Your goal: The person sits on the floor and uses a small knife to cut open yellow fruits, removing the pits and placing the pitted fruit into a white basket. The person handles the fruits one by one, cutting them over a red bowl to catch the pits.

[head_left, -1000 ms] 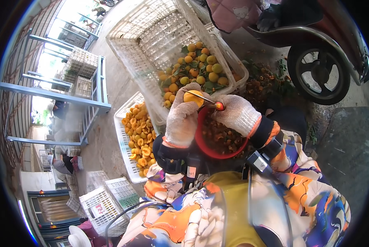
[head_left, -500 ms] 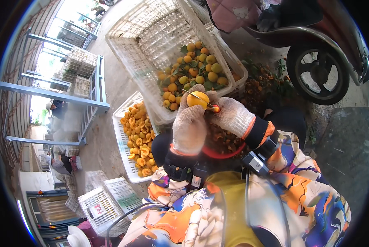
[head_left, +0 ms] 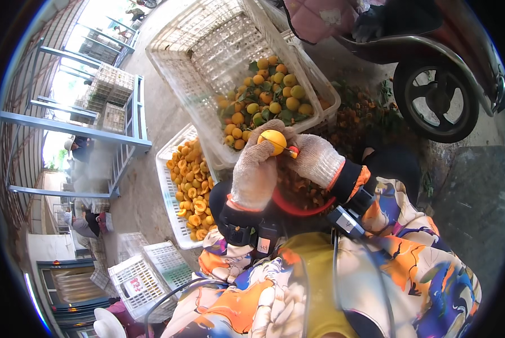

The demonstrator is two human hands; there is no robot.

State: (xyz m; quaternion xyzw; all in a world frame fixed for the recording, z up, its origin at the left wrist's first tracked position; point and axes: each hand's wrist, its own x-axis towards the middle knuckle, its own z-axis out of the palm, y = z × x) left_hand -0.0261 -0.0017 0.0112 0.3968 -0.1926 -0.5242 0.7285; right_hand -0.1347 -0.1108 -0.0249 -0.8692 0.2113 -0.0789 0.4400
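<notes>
An orange-yellow apricot (head_left: 272,142) sits in the fingers of my left hand (head_left: 254,177), which wears a knitted work glove. My right hand (head_left: 319,162), gloved the same way, grips a small knife by its red and yellow handle (head_left: 293,151). The thin blade lies against the apricot's top side, and its tip is hard to make out. Below my hands is a red basin (head_left: 304,213) with brownish pieces in it, partly hidden by my right arm. Just beyond my hands, whole apricots (head_left: 266,93) with green leaves lie in a tilted white crate (head_left: 179,79).
At my left a white basket (head_left: 169,194) holds halved apricots (head_left: 195,197). Scraps and leaves (head_left: 365,115) litter the floor beside the crate. A scooter wheel (head_left: 435,101) stands at the far right. White crates (head_left: 134,284) sit at lower left, near a person's white hat (head_left: 107,324).
The knife blade, which stuck out past the apricot's upper left, now lies closer over the fruit. Both hands have shifted only slightly.
</notes>
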